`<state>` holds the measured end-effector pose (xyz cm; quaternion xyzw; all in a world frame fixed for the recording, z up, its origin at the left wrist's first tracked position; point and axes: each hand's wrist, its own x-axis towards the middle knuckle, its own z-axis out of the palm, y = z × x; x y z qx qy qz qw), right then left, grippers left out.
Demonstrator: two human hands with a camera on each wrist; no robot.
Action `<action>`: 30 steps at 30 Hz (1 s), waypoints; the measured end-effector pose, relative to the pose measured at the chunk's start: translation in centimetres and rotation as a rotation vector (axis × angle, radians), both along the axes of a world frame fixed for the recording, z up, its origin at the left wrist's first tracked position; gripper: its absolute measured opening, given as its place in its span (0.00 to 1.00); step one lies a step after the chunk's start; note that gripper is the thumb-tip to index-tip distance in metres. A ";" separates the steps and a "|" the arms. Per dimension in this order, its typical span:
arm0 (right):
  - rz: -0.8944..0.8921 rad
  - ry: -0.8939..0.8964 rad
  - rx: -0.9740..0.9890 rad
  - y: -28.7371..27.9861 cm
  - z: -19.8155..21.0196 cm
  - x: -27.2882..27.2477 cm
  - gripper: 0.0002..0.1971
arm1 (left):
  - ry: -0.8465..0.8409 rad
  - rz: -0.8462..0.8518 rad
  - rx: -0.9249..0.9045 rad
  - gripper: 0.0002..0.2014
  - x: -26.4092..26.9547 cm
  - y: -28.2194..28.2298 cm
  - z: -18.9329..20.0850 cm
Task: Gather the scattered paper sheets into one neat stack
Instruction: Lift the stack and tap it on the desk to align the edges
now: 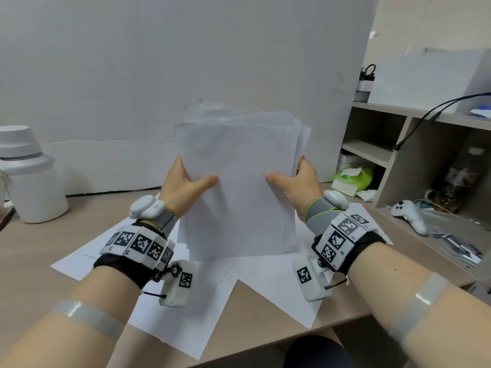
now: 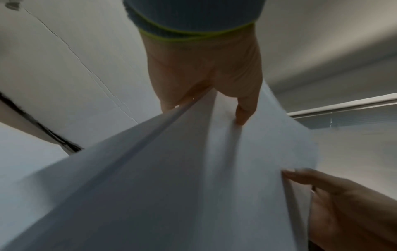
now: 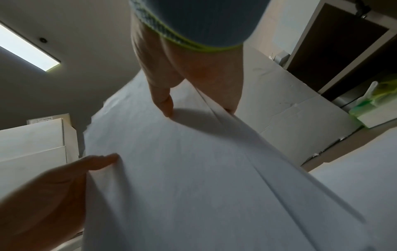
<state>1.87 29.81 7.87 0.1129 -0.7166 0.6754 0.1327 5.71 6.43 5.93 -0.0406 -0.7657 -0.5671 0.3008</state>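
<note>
A bundle of white paper sheets (image 1: 239, 187) stands upright above the wooden table (image 1: 34, 248), its top edges uneven. My left hand (image 1: 191, 179) grips its left edge, thumb on the front. My right hand (image 1: 289, 179) grips the right edge the same way. In the left wrist view my left hand (image 2: 204, 101) pinches the bundle (image 2: 171, 169). In the right wrist view my right hand (image 3: 198, 108) pinches the bundle (image 3: 193, 169). Loose sheets (image 1: 186, 314) lie overlapping on the table under the bundle, one (image 1: 279, 288) at the front right. My fingers behind the bundle are hidden.
A white board (image 1: 186, 62) stands close behind the bundle. A white jug (image 1: 26, 176) sits at the left. On the right are a shelf unit (image 1: 398, 144), a green tissue pack (image 1: 353, 179) and a white controller (image 1: 409, 216). The table's front edge is near my forearms.
</note>
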 end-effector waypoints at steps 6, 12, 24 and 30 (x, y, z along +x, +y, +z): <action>-0.020 0.022 0.009 -0.2 1.2 0.0 0.11 | 0.061 0.018 -0.011 0.26 -0.2 0.8 0.8; -0.043 0.068 -0.032 -0.8 2.3 -0.2 0.12 | 0.114 0.070 0.000 0.27 -0.6 1.0 2.8; -0.014 -0.128 0.003 -1.1 -2.7 -0.9 0.14 | -0.066 0.079 0.130 0.20 -0.4 1.1 -2.5; -0.007 -0.142 -0.038 -1.2 -3.1 -0.9 0.16 | -0.102 0.063 0.359 0.28 -0.6 1.2 -3.0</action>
